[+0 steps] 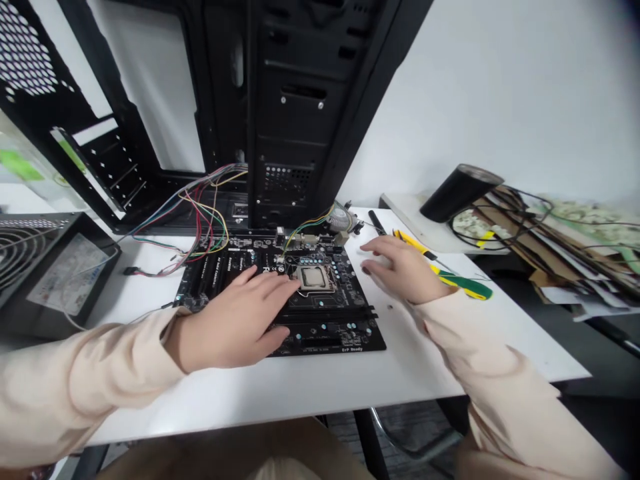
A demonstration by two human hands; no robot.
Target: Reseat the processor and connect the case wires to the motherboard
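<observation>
A black motherboard (330,327) lies flat on the white table (310,387), its metal CPU socket (315,278) near the middle. My left hand (240,317) rests palm down on the board, fingers stretched toward the socket. My right hand (400,267) lies flat on the table just right of the board, fingers spread, holding nothing. A yellow and green screwdriver (450,277) lies right beside that hand. A small cooler fan (343,218) sits beyond the board's far edge.
An open black computer case (300,107) stands behind the board, with coloured wires (200,213) running out to it. A power supply (40,267) sits at the left. A black tumbler (457,192) lies on its side over cardboard and cables (545,233) at the right.
</observation>
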